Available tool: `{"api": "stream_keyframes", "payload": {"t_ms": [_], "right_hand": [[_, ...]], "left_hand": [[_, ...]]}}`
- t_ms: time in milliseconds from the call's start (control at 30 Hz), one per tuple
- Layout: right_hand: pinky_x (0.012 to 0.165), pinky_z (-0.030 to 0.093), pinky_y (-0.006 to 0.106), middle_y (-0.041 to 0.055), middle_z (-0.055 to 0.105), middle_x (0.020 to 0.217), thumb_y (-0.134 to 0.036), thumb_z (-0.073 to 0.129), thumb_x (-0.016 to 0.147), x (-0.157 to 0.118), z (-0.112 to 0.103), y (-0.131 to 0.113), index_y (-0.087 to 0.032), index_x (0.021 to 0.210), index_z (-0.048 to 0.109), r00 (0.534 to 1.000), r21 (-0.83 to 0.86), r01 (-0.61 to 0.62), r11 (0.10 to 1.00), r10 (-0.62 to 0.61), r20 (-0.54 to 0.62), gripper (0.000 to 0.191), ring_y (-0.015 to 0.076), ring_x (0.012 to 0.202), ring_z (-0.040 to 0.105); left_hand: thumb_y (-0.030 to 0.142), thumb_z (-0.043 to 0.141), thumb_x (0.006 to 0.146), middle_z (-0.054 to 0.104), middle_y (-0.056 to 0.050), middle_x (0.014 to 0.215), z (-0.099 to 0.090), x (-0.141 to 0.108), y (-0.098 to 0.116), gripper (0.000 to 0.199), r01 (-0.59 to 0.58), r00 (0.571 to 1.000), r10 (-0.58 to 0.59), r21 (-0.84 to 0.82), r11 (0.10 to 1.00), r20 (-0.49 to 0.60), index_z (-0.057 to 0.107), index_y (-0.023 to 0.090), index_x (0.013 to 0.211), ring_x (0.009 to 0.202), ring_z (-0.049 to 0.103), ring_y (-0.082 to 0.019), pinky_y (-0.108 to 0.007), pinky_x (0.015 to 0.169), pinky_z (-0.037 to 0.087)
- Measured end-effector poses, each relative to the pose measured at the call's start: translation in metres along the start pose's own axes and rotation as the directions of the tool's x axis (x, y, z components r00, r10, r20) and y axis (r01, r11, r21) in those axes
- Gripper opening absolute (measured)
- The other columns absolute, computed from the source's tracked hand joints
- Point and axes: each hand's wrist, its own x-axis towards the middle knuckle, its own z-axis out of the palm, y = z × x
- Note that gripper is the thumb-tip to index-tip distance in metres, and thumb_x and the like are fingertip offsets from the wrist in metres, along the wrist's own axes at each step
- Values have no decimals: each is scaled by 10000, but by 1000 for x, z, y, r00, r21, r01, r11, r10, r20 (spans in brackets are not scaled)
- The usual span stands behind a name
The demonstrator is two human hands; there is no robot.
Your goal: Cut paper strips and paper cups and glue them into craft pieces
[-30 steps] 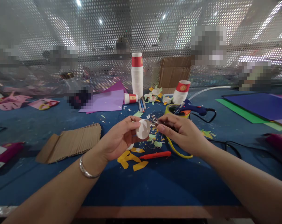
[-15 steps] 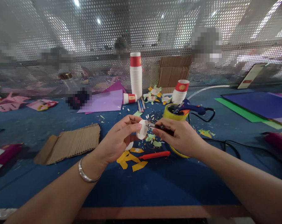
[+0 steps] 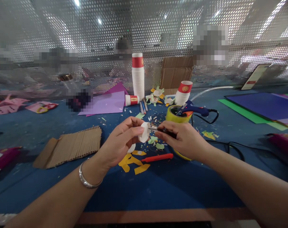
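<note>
My left hand point(image 3: 121, 139) pinches a small white paper cup base point(image 3: 144, 132), a shallow round piece with a short rim, held tilted on its side. My right hand point(image 3: 182, 137) is closed around the dark handle of what look like scissors point(image 3: 154, 128). Their thin metal tip meets the right-hand rim of the cup base. Fingers hide most of the handle. Below the hands lie an orange pen-shaped tool point(image 3: 158, 157), yellow paper pieces point(image 3: 141, 169) and another white disc point(image 3: 132, 148), partly covered by my left hand.
A yellow tape roll point(image 3: 178, 115) stands close by my right hand, with a blue glue gun point(image 3: 197, 110) resting on it and its cord trailing right. Behind are stacked paper cups point(image 3: 138, 79) and markers point(image 3: 143, 107). Corrugated cardboard point(image 3: 75, 147) lies left, coloured sheets point(image 3: 260, 106) right.
The scissors' metal part looks thinner at the rim than before, and the cup base is turned slightly. Both hands stay almost in place; the whole view has shifted a little.
</note>
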Motion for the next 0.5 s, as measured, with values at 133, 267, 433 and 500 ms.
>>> {"api": "stream_keyframes", "payload": {"t_ms": [133, 267, 433, 500], "right_hand": [[515, 287, 270, -20, 546, 633, -465, 491, 959, 0, 0, -1, -201, 810, 596, 1000, -8, 2, 1000, -2, 1, 321, 114, 537, 427], [514, 272, 272, -22, 540, 625, -460, 497, 957, 0, 0, -1, -205, 795, 588, 1000, -23, 0, 1000, -1, -4, 315, 116, 538, 421], [516, 260, 273, -21, 543, 629, -437, 506, 954, 0, 0, -1, -204, 796, 599, 1000, -32, 6, 999, -7, -3, 297, 118, 544, 421], [519, 258, 274, -19, 546, 628, -421, 504, 957, 0, 0, -1, -201, 792, 602, 1000, -40, 13, 999, -14, 0, 292, 118, 546, 424]], "left_hand": [[226, 691, 828, 605, 26, 796, 0, -1, 1, 115, 13, 1000, -13, 17, 1000, 2, 622, 192, 913, 689, 576, -96, -235, 666, 481], [227, 680, 842, 607, 27, 804, -1, -1, 1, 92, 18, 1000, -18, 44, 999, -2, 624, 198, 909, 691, 581, -93, -228, 655, 479], [225, 683, 848, 598, 29, 795, 0, -2, 1, 89, 24, 1000, -22, 85, 996, -22, 622, 203, 908, 659, 566, -82, -213, 615, 469], [244, 687, 852, 595, 31, 786, 0, -3, 1, 101, 25, 999, -22, 101, 995, -23, 617, 211, 916, 650, 562, -83, -207, 589, 458]]}}
